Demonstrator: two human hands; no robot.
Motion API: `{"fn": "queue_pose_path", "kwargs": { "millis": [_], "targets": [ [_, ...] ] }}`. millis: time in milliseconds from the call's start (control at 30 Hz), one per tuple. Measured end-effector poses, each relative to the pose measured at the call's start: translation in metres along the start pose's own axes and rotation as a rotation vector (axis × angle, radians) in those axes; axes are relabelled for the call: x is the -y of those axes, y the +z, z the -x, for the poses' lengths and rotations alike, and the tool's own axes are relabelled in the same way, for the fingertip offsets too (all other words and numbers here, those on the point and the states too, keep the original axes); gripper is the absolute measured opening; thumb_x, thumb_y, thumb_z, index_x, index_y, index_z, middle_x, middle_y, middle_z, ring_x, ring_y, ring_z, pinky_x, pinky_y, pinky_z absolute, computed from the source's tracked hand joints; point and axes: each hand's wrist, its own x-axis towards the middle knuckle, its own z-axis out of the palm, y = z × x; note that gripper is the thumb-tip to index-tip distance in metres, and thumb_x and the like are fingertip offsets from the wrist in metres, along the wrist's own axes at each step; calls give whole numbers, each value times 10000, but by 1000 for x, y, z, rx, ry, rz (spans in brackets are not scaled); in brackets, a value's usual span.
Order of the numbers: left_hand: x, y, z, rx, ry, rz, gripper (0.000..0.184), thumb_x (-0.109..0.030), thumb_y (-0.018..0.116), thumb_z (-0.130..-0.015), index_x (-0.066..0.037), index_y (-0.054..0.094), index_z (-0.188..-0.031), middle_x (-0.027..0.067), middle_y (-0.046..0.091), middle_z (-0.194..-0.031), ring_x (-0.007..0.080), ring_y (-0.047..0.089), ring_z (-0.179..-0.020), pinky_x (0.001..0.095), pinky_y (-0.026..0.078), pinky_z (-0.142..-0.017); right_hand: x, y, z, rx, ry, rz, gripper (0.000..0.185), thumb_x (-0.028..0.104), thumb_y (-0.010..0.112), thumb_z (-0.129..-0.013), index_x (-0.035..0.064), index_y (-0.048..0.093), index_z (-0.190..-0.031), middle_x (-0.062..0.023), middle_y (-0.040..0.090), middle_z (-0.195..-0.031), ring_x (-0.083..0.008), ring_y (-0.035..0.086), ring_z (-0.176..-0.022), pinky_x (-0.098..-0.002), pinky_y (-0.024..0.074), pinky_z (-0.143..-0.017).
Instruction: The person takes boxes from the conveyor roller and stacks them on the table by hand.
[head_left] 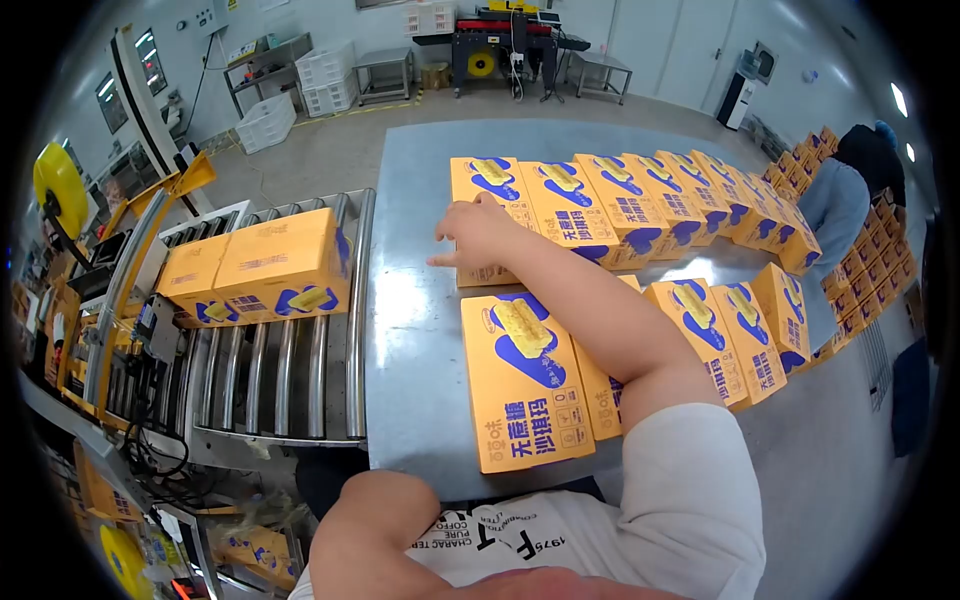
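Observation:
My right hand reaches over the steel table, its fingers apart and nothing in them. It overlaps the first box in the back row; whether it touches the box I cannot tell. Orange-yellow boxes with blue print stand upright in two rows. My right forearm crosses above the front row and hides part of it. Closest to me in that row is a large-looking box. My left arm is bent at the lower left, with its hand out of view.
Left of the table, a roller conveyor carries yellow boxes towards a machine with a yellow reel. At the right, another person stands beside stacked boxes. White crates stand by the back wall.

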Motion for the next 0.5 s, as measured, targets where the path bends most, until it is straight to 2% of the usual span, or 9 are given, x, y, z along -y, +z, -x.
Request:
{"fn": "queue_pose_path", "kwargs": {
  "millis": [67, 267, 367, 433, 500],
  "targets": [
    [-3, 0, -1, 13, 6, 24, 351, -452, 695, -956, -107, 635, -932, 83, 697, -937, 216, 672, -809, 367, 509, -741, -10, 3, -1, -57, -14, -35, 511, 615, 652, -911, 159, 754, -1115, -56, 694, -1074, -215, 622, -1124, -415, 369, -989],
    [-20, -5, 0, 44, 33, 68, 360, -450, 702, -954, -99, 650, -894, 84, 704, -904, 216, 677, -780, 362, 513, -719, 16, -18, -2, 158, 214, 62, 494, 606, 656, -910, 148, 766, -1055, -37, 707, -1052, -214, 637, -1095, -432, 366, -994],
    [-43, -15, -3, 106, 65, 150, 366, -450, 705, -953, -95, 658, -875, 84, 707, -887, 216, 679, -766, 359, 515, -708, 54, -36, 33, -44, -155, -142, 496, 600, 653, -915, 136, 770, -1045, -59, 709, -1056, -233, 637, -1101, -448, 377, -989],
    [-57, -34, -4, 167, 53, 228, 371, -449, 707, -953, -92, 663, -862, 84, 710, -876, 216, 681, -756, 357, 516, -700, 79, -41, 59, 7, -569, -274, 522, 618, 665, -898, 128, 772, -1042, -81, 705, -1067, -256, 631, -1123, -466, 389, -980],
    [-69, -60, 2, 166, -9, 191, 376, -449, 709, -952, -89, 668, -850, 84, 712, -865, 217, 682, -747, 355, 518, -693, 103, -28, 104, 107, -714, -440, 607, 675, 674, -857, 118, 757, -1084, -89, 696, -1064, -273, 627, -1127, -537, 368, -1008]
  ]
}}
